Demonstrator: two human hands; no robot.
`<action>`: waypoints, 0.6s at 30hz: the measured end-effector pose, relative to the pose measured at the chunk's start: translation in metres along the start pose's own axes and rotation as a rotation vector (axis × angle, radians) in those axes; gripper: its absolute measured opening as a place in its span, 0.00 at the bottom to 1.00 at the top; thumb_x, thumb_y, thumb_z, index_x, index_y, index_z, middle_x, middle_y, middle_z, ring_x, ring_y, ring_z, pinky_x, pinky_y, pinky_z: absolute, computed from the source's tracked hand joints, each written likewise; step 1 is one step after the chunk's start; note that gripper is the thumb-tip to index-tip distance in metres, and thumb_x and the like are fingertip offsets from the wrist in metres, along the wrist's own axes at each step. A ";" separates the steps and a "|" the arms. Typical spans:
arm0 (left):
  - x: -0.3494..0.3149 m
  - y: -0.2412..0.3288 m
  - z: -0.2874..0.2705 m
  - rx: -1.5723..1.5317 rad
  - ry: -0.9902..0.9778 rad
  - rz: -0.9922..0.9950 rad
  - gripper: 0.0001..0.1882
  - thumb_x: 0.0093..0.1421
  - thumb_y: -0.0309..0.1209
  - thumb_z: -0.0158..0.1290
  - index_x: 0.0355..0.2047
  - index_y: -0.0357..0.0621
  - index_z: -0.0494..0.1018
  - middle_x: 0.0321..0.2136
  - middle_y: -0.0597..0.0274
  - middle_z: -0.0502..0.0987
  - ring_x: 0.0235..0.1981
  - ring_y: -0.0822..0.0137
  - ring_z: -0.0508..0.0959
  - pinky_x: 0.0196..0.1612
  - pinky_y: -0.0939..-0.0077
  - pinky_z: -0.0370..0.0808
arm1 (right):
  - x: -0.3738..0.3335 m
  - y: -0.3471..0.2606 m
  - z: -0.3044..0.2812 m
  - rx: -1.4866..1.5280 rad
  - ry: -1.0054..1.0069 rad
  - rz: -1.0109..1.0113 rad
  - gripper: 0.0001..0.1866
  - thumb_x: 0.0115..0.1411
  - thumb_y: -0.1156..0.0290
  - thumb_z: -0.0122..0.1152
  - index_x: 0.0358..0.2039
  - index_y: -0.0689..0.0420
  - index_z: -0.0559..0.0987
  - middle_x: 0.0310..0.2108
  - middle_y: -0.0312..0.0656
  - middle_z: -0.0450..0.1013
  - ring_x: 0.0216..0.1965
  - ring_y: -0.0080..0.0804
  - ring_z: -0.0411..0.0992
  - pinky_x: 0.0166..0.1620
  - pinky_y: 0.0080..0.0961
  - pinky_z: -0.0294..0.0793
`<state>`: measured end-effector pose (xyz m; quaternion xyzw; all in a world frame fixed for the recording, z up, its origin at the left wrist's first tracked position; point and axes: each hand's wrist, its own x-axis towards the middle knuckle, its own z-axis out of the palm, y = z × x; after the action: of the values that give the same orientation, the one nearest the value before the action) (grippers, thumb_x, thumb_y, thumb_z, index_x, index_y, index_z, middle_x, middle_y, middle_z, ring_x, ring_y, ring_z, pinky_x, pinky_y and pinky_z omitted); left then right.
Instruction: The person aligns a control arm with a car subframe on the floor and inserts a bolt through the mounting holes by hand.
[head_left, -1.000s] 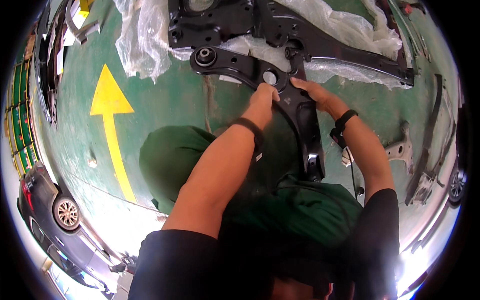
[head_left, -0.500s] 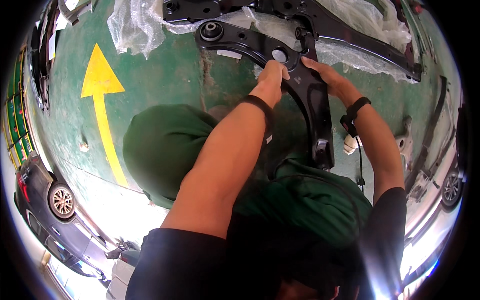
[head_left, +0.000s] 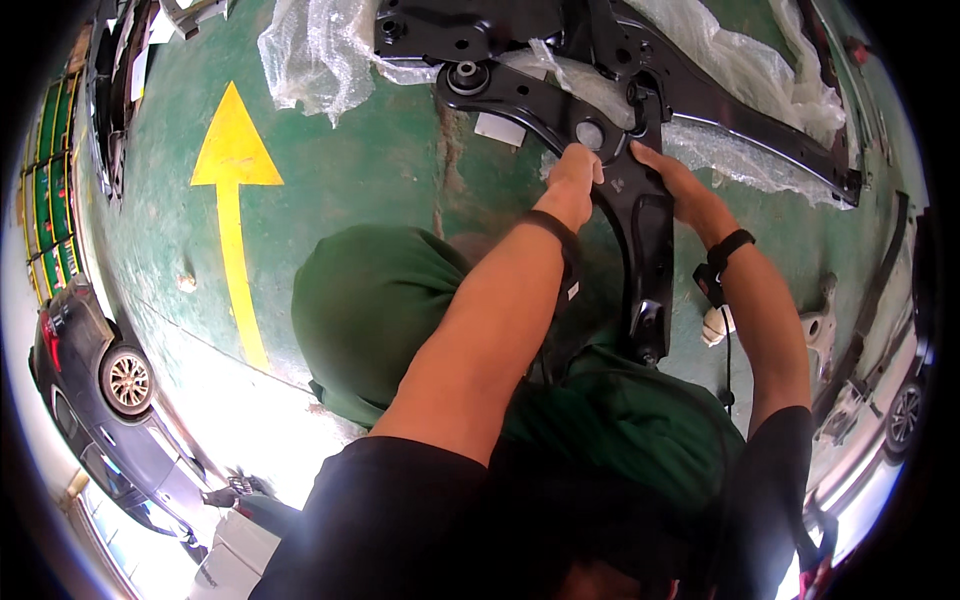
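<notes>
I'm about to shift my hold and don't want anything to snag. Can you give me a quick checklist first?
1. Left hand on the black arm: ok, gripping its edge near the round hole.
2. Right hand on the arm: ok, on the opposite edge, thumb on top.
3. Arm separate from the black frame: cannot tell; they overlap in view.
4. Frame clear of bubble wrap: not ok; wrap lies around it.
5. Arm's near end clear of the green trousers: cannot tell; they meet in view, but contact is unclear.
</notes>
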<state>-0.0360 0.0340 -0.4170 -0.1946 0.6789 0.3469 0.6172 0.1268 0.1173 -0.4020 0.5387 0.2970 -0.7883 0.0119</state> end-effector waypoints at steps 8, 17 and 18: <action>0.029 -0.010 -0.007 -0.115 -0.132 0.064 0.10 0.37 0.27 0.51 0.25 0.44 0.68 0.32 0.59 0.71 0.33 0.59 0.71 0.42 0.66 0.70 | 0.006 -0.001 0.006 0.000 0.017 -0.018 0.30 0.58 0.47 0.67 0.44 0.65 0.79 0.38 0.43 0.79 0.35 0.31 0.79 0.40 0.28 0.80; 0.028 -0.011 -0.002 -0.191 -0.107 0.061 0.07 0.38 0.29 0.53 0.20 0.46 0.68 0.28 0.60 0.71 0.31 0.60 0.70 0.38 0.67 0.68 | 0.008 0.001 0.003 -0.009 0.041 -0.039 0.30 0.58 0.47 0.67 0.46 0.64 0.78 0.38 0.42 0.79 0.35 0.31 0.78 0.40 0.29 0.80; 0.030 -0.011 -0.004 -0.193 -0.117 0.072 0.07 0.38 0.29 0.53 0.20 0.46 0.68 0.28 0.60 0.71 0.31 0.60 0.70 0.38 0.68 0.68 | 0.006 0.000 0.007 -0.007 0.048 -0.034 0.31 0.58 0.47 0.67 0.46 0.64 0.78 0.39 0.42 0.79 0.36 0.31 0.78 0.41 0.29 0.80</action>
<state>-0.0365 0.0285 -0.4488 -0.2080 0.6116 0.4436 0.6213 0.1181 0.1160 -0.4054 0.5522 0.3093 -0.7742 -0.0068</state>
